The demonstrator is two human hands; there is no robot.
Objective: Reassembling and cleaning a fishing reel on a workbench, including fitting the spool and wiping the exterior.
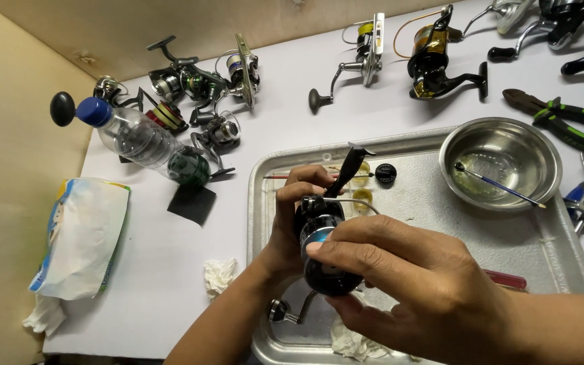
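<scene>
Held black spinning reel [322,247] over metal tray [265,203]: my left hand [292,209] clamped its body steady, right hand [400,270] fingertips pinching spool; steel bowl [501,159] beyond right hand caught parts.

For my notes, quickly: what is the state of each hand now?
Left hand: closed around the black fishing reel.
Right hand: fingers gripping the same reel's spool end.

white table [157,236] carries a metal tray [265,203], several fishing reels [197,84], plastic bottle [136,142], tissue pack [79,236], green-handled pliers [562,118], crumpled tissue [219,276].
</scene>
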